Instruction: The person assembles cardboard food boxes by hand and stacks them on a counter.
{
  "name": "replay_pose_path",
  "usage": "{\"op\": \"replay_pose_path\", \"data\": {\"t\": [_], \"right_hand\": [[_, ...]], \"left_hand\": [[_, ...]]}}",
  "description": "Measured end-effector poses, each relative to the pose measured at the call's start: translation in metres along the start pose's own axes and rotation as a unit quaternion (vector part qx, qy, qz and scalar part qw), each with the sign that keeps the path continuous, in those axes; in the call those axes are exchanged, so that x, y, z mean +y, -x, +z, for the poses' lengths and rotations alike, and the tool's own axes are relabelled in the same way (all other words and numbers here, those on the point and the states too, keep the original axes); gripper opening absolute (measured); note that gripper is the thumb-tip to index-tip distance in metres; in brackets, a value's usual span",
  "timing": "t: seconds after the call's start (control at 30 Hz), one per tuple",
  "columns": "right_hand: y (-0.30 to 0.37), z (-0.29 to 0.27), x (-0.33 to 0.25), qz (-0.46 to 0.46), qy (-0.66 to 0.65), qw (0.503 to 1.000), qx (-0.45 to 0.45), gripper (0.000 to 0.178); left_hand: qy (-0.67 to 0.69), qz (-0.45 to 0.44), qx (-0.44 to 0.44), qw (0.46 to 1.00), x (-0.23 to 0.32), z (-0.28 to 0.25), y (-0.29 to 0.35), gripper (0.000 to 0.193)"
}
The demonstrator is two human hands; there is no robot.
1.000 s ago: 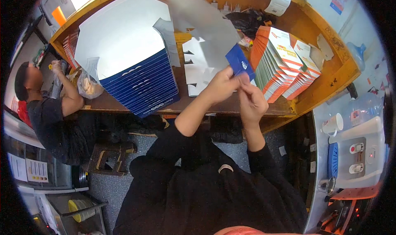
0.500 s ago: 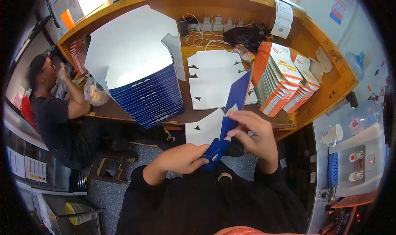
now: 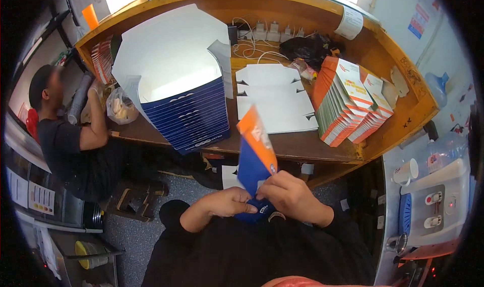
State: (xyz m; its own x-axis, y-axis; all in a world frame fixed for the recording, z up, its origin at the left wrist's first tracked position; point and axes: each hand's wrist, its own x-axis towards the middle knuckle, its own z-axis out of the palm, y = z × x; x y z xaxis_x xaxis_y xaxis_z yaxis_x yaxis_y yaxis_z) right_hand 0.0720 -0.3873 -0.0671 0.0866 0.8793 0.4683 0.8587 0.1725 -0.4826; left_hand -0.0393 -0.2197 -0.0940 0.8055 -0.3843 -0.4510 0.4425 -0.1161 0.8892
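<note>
A blue and orange cardboard carton [image 3: 254,166], partly folded, stands up between my hands close to my chest. My left hand [image 3: 224,204] grips its lower left part, thumb pressed on the blue face. My right hand [image 3: 290,195] pinches its right edge, where a small white tab shows. A white corner of cardboard sticks out to the left of the carton. Beyond my hands, flat white carton blanks [image 3: 275,103] lie stacked on the wooden desk. To their left rises a tall stack of nested blue cartons [image 3: 189,118] with white insides.
Folded orange and white cartons [image 3: 345,103] stand at the desk's right end. Chargers and white cables [image 3: 259,35] sit at the back beside a black plastic bag [image 3: 305,50]. A person [image 3: 65,131] in black is at the left. A water dispenser [image 3: 438,206] stands at the right.
The carton has turned, so its orange and blue face now shows instead of the long blue side. Both hands have moved closer to my chest, the right one lower and leftward.
</note>
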Motion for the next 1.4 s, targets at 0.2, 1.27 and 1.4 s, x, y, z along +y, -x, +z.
{"op": "replay_pose_path", "data": {"t": [0.2,1.27,1.4], "right_hand": [[0.005,0.008,-0.002,-0.033,0.026,0.998,-0.055,0.029],[-0.036,-0.091,0.131,0.235,-0.135,0.879,0.391,0.041],[-0.052,-0.05,0.085,-0.007,0.19,0.906,0.378,0.05]], "left_hand": [[-0.048,0.064,0.043,0.996,-0.005,0.002,0.005,0.021],[0.212,0.417,0.303,0.83,0.085,-0.051,-0.001,0.029],[0.285,0.454,0.297,0.79,0.098,-0.049,-0.029,0.024]]}}
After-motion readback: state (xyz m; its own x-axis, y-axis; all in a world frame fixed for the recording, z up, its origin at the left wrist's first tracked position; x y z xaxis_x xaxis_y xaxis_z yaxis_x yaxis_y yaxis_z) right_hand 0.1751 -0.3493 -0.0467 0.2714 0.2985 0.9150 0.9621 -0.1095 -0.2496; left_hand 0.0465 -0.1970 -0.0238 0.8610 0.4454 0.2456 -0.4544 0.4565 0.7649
